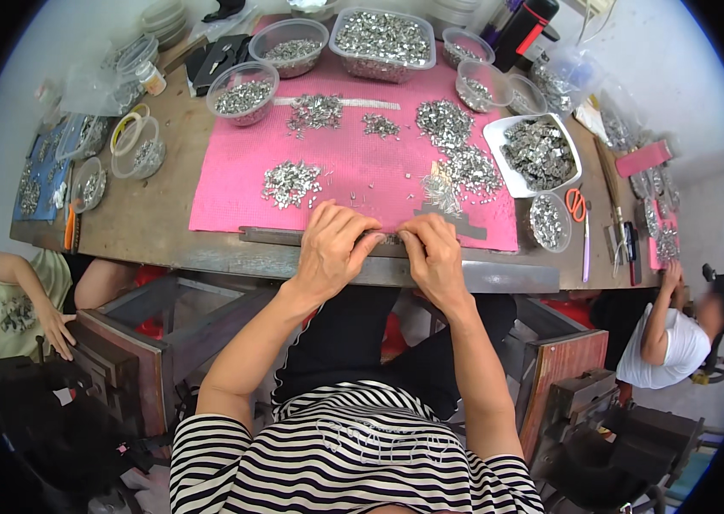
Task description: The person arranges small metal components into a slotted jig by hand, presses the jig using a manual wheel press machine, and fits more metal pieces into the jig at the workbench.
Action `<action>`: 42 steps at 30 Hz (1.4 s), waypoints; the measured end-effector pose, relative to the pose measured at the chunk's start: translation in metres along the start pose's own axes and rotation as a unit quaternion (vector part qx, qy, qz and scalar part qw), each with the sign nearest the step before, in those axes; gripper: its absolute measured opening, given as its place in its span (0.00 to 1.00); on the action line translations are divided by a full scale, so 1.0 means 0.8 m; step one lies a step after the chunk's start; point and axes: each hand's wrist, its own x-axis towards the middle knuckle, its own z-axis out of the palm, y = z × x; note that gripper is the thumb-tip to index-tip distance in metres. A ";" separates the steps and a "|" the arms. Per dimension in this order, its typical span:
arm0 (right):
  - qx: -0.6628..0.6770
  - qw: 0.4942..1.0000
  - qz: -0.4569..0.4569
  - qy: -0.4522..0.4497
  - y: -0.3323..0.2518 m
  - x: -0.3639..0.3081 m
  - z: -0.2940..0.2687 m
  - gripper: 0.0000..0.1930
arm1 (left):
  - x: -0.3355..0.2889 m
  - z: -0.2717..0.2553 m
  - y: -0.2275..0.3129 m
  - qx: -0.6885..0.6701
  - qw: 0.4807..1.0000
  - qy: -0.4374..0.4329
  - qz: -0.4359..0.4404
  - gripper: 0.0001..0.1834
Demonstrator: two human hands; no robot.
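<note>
Along the front edge of a pink mat (pixel 225 193) lies a long dark metal bar (pixel 269 236). Over its middle, my left hand (pixel 333 244) is closed, thumb and fingers pinched together. My right hand (pixel 434 255) pinches a short way to its right, and the fingertips of both nearly meet at the bar. Whatever sits between the fingers is too small or hidden to make out. Beyond the left hand is a heap of small silver metal pieces (pixel 291 183). Thin metal pins (pixel 440 195) and a larger heap of silver parts (pixel 475 170) lie beyond the right hand.
Tubs of metal parts (pixel 381 38) line the back. A white tray (pixel 574 163), orange-handled scissors (pixel 576 204) and a brush (pixel 608 176) lie right. Co-workers sit at the far left (pixel 15 295) and far right (pixel 666 347).
</note>
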 end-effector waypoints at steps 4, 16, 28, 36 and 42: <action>-0.030 0.999 -0.020 -0.001 -0.004 -0.003 -0.001 0.03 | -0.001 0.002 0.000 0.014 1.000 0.006 -0.001 0.08; -0.077 0.997 0.006 0.005 0.038 0.052 -0.005 0.06 | 0.020 -0.007 -0.014 0.073 0.996 -0.058 0.011 0.17; -0.127 0.991 0.008 -0.033 0.042 0.069 -0.002 0.04 | 0.060 0.004 -0.062 0.096 0.993 -0.061 -0.002 0.08; -0.001 0.998 0.058 -0.027 0.001 0.002 -0.032 0.06 | 0.070 0.007 -0.076 0.094 0.991 -0.065 0.063 0.05; -0.014 1.000 0.024 0.010 -0.002 -0.013 -0.025 0.07 | 0.079 0.006 -0.055 0.053 0.995 -0.056 0.065 0.06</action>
